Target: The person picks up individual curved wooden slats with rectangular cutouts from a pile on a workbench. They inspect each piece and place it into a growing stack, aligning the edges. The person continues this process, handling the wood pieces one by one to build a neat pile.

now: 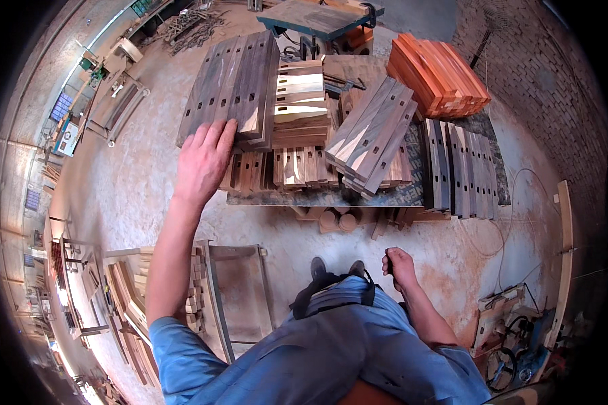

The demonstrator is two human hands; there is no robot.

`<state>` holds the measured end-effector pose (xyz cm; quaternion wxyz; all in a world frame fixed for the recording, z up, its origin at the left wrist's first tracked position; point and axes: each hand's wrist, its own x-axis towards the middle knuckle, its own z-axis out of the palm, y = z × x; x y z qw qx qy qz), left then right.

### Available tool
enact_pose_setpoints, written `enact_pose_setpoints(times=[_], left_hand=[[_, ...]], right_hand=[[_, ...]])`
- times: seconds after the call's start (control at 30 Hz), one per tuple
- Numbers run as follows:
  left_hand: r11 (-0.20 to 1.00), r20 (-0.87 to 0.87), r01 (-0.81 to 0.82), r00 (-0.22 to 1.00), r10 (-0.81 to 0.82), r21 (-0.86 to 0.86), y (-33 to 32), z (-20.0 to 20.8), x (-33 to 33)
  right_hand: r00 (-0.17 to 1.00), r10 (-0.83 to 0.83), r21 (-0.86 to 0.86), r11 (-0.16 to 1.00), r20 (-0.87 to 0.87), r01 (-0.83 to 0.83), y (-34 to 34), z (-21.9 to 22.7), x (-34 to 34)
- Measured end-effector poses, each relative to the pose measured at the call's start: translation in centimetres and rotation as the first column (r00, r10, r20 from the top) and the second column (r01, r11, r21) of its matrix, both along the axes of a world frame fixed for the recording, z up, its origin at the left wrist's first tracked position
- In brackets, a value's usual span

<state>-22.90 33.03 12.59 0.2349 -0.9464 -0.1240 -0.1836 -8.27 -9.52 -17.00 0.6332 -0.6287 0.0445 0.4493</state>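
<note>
My left hand [209, 152] rests on the near end of a stack of dark wooden boards [233, 81], its fingers stretched over the top edge and the thumb hidden. Small rectangular mortises run in rows across these boards. My right hand [402, 266] is down by my right side, clear of the stacks, closed around a small dark thing [386, 263] too small to name. Right of the dark stack lies a pile of paler wooden pieces [300, 101]. Another mortised bundle [375, 128] sits at a slant beside it.
Orange-red boards [439, 74] are piled at the far right, above a row of dark mortised pieces [463, 169]. A black-topped table [284, 198] bears the stacks. Behind stands a machine table [314, 19]. A metal frame [213, 297] with timber is at lower left; a cable [503, 236] lies right.
</note>
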Motion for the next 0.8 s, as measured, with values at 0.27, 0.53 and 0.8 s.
enact_pose_setpoints(times=[0.27, 0.53, 0.8], left_hand=[[0.987, -0.052, 0.054, 0.998, -0.047, 0.15, 0.2, 0.4, 0.1], [0.995, -0.07, 0.014, 0.998, -0.007, 0.103, 0.3, 0.3, 0.0], [0.992, -0.009, 0.043, 0.999, -0.042, 0.116, 0.5, -0.2, 0.0]], right_hand=[[1.0, -0.002, -0.005, 1.0, -0.029, 0.002, 0.4, -0.5, -0.2], [0.999, 0.01, -0.016, 1.0, -0.038, -0.011, 0.7, -0.7, -0.4], [0.998, 0.049, 0.005, 0.999, -0.027, -0.049, 1.4, 0.1, -0.5]])
